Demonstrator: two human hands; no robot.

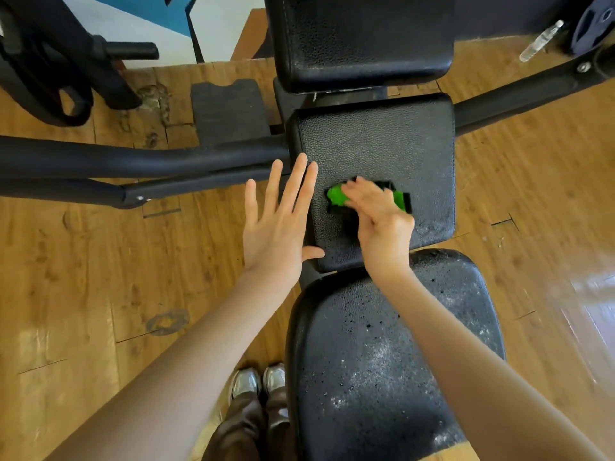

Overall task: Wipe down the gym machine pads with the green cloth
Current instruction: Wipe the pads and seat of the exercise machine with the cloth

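Down on the middle black textured vinyl pad point(392, 141) of the gym machine, the right hand point(379, 221) presses a bright green cloth point(336, 196) against the surface, fingers curled over it so that only the cloth's left end and a strip at its right edge show. The left hand point(278, 224) lies flat along the pad's left edge, fingers straight and slightly spread, thumb reaching onto the pad's near corner. Nearer the person, a rounded black seat pad point(382, 361) is flecked with pale dust and dark specks (thickest toward its right side). Beyond the middle pad stands a third black pad point(362, 38). Black padded bars point(133, 161) run off to the left over the wooden plank floor point(83, 277), and a clear plastic bottle point(540, 41) lies at the far right.
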